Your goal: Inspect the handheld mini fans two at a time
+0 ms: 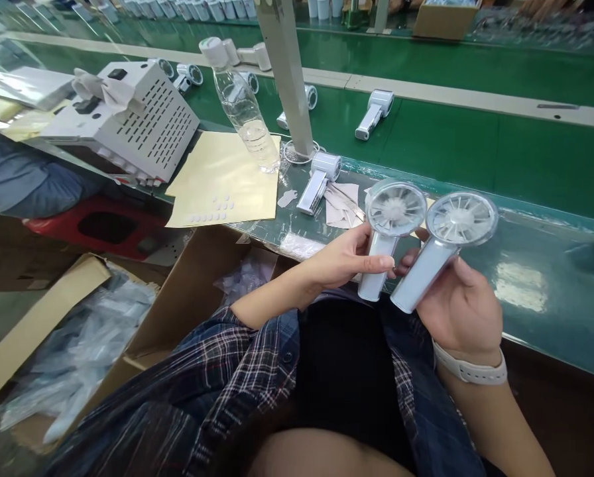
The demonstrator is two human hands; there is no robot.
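Observation:
My left hand (pixel 349 257) is closed round the handle of a light-blue handheld fan (pixel 395 211), thumb across its front. Beside it, my right hand (pixel 463 305) grips a second handheld fan (pixel 461 218), which leans to the right. Both fans have round, clear-rimmed heads facing up toward me, held close together over the table's near edge. Behind my left hand, a third handheld fan (pixel 319 182) lies on the table. Next to it are crumpled pale paper scraps (pixel 343 204).
A plastic water bottle (pixel 250 119) stands on a yellow sheet (pixel 212 172) left of a metal post (pixel 290 73). Further left sits a vented white box (pixel 138 119). Several fans lie on the green conveyor belt (pixel 451 119). Cardboard boxes (pixel 162 311) with plastic bags stand below, near a person's blue sleeve (pixel 23 175).

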